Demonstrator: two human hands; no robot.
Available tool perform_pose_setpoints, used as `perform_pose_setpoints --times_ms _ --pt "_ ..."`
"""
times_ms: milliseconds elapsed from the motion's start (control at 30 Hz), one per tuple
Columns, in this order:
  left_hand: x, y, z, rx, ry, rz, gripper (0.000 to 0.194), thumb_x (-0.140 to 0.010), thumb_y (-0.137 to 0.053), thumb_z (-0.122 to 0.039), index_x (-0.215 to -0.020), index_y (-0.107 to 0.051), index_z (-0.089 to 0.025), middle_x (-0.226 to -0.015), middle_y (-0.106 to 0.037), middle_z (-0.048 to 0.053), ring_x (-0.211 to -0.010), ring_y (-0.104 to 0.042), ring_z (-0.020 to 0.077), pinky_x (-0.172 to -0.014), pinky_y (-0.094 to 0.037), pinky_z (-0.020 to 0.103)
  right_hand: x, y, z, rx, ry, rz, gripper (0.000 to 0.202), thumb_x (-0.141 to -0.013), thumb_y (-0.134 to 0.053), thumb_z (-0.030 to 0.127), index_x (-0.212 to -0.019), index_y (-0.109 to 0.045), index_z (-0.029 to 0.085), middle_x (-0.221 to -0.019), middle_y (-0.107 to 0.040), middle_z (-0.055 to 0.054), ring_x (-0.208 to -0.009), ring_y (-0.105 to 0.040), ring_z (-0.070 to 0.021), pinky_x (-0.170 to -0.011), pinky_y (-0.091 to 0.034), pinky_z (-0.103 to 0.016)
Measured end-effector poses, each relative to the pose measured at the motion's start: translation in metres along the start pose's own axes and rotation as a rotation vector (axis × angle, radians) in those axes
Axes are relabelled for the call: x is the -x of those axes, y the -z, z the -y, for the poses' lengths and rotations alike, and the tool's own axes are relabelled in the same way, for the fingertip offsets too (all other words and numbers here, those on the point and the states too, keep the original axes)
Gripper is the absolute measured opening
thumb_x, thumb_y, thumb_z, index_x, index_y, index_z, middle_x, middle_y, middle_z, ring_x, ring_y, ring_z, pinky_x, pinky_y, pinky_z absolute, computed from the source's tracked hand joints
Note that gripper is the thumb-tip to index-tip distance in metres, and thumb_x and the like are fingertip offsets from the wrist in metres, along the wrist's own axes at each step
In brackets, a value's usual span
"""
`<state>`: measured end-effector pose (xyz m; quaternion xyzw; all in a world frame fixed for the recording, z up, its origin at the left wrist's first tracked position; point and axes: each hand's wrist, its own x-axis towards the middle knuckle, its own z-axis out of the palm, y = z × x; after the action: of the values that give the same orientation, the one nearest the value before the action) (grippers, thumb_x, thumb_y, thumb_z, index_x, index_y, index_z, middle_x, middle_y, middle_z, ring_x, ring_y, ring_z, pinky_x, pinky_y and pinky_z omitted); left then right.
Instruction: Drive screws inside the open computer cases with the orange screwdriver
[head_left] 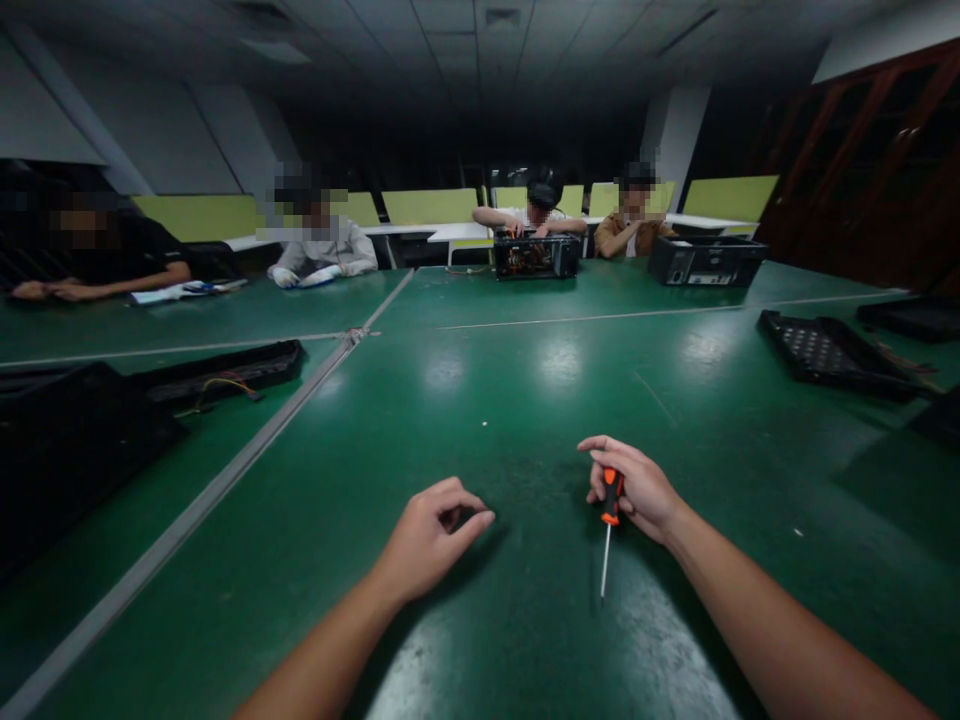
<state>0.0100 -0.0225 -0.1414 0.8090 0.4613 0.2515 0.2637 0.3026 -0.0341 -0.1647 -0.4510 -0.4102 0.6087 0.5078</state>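
Observation:
My right hand point(637, 485) holds a screwdriver point(613, 490) with an orange and black handle. Its thin metal shaft points down and towards me, and my index finger stretches out to the left. To the left of it, my left hand point(439, 530) is at the green table point(525, 600) with loosely curved fingers and the thumb out. Nothing shows in that hand. A tiny white bit point(484, 424) lies on the table beyond my hands.
Black case parts point(67, 440) and a tray with coloured wires point(240, 375) lie at left. At right is a black perforated panel point(832, 350). Across the table sit several people, with an open computer case point(536, 256) and another black case point(705, 262). A grey strip point(225, 490) crosses the table.

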Motion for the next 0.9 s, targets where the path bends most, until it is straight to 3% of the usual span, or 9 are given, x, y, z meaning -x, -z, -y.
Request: perform_pose_setpoints --times_ms 300,500,767,900 --pt "0.007 0.005 0.001 0.024 -0.014 -0.008 0.029 -0.087 -0.062 -0.046 -0.080 -0.077 -0.022 -0.071 -0.051 0.001 -0.067 -0.052 0.0149 -0.063 -0.038 0.026 0.004 -0.001 0.000 0.035 -0.026 0.067 0.045 -0.073 -0.072 0.031 -0.113 -0.058 0.016 -0.058 -0.058 0.004 -0.057 -0.059 -0.0151 -0.040 -0.026 -0.018" --pt "0.007 0.004 -0.002 0.023 -0.036 0.038 0.029 -0.087 -0.062 -0.046 -0.087 -0.077 -0.022 -0.070 -0.054 0.001 -0.066 -0.053 0.0149 -0.063 -0.039 0.026 0.003 0.000 -0.002 -0.034 -0.005 0.114 0.036 -0.064 -0.074 0.017 -0.098 -0.062 0.017 -0.073 -0.065 0.002 -0.062 -0.061 -0.0119 -0.060 -0.044 -0.022" --pt "0.008 0.000 -0.003 0.102 -0.006 0.001 0.045 -0.083 -0.066 -0.043 -0.123 -0.064 -0.022 -0.079 -0.061 0.001 -0.065 -0.054 0.0148 -0.062 -0.045 0.025 0.008 -0.008 -0.003 -0.002 0.043 0.237 0.033 -0.055 -0.083 0.018 -0.077 -0.057 0.018 -0.092 -0.066 -0.002 -0.085 -0.071 -0.0223 -0.077 -0.048 -0.030" --pt "0.008 -0.001 -0.004 0.108 -0.060 0.013 0.025 -0.086 -0.063 -0.040 -0.096 -0.075 -0.021 -0.078 -0.067 0.004 -0.069 -0.059 0.0165 -0.066 -0.046 0.026 0.009 -0.012 -0.006 0.078 0.040 0.292 0.031 -0.058 -0.081 0.019 -0.079 -0.058 0.017 -0.087 -0.067 -0.002 -0.084 -0.071 -0.0220 -0.075 -0.049 -0.029"
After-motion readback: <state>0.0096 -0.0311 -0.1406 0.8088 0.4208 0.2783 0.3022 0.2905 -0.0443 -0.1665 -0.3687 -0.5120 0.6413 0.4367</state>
